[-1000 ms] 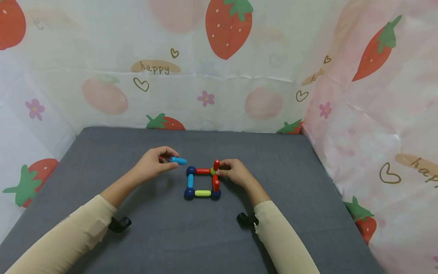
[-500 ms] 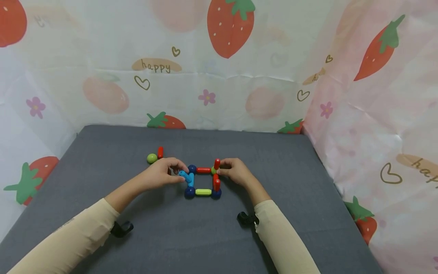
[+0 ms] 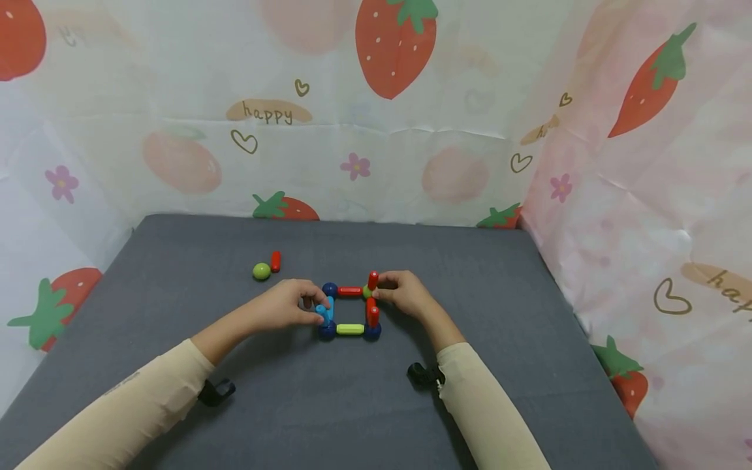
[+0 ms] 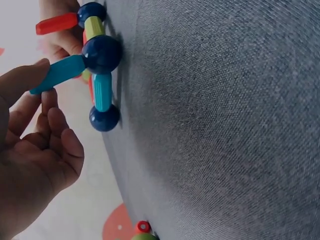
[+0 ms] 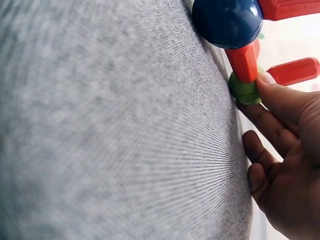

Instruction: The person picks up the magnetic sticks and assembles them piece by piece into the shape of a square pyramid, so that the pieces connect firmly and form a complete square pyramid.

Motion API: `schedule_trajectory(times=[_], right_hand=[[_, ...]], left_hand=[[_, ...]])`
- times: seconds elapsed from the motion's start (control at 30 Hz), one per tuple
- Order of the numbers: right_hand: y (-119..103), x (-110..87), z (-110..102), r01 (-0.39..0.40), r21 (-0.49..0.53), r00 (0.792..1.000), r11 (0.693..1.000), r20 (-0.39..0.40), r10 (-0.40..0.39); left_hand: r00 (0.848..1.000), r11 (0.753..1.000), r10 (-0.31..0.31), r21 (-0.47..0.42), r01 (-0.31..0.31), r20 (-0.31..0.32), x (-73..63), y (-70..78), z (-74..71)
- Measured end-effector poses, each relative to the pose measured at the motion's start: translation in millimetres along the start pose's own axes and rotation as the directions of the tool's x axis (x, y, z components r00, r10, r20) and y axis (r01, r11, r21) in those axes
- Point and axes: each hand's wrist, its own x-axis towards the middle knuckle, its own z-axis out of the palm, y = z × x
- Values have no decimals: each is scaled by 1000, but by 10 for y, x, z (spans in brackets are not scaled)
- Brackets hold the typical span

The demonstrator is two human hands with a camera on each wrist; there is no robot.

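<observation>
Blue, red and lime square frame [image 3: 350, 329] midway on grey tabletop [image 3: 482, 294], left hand [image 3: 290, 303] pinching near left raised blue rod [image 4: 65, 71], right hand [image 3: 407, 294] pinching far right green ball [image 5: 244, 90], strawberry-print sheet [image 3: 388, 147] behind.

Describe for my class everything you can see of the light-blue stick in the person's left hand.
The light-blue stick is short and straight, with long flat facets and a smooth, plastic look. It stands roughly upright above the dark blue ball at the near left corner of the square frame, and its lower end appears to meet that ball. The left hand pinches its upper part between thumb and fingers, partly covering it.
</observation>
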Motion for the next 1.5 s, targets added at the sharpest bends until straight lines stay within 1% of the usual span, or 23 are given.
schedule_trajectory(times=[0.2,0.63,0.83,0.97,1.07,1.2,1.37,1.5], right_hand=[[-8,-4,-2,-6,-5,1000,1000,0,6],[-23,1,-8,-5,2,1000,1000,3,5],[-15,2,-10,2,-7,1000,1000,6,-2],[-15,-1,-11,3,-12,1000,1000,11,-3],[-14,-2,-11,3,-15,1000,1000,9,-3],[-15,-2,-13,5,-23,1000,1000,9,-4],[-14,-2,-14,3,-24,1000,1000,9,-3],[-9,0,-16,5,-24,1000,1000,7,-5]], left_hand=[[1000,1000,-2,-21,1,-12,44,-20,52],[999,1000,12,-19,-13,-36,17,0,92],[999,1000,7,-29,-8,-35,14,1,90],[1000,999,12,-32,-12,-16,29,-13,79],[1000,999,25,-29,-24,15,47,-41,59],[998,999,48,-24,-47,49,74,-81,-10],[998,999,45,-15,-45,53,127,-105,-133],[999,999,36,2,-37,33,207,-135,-206]])
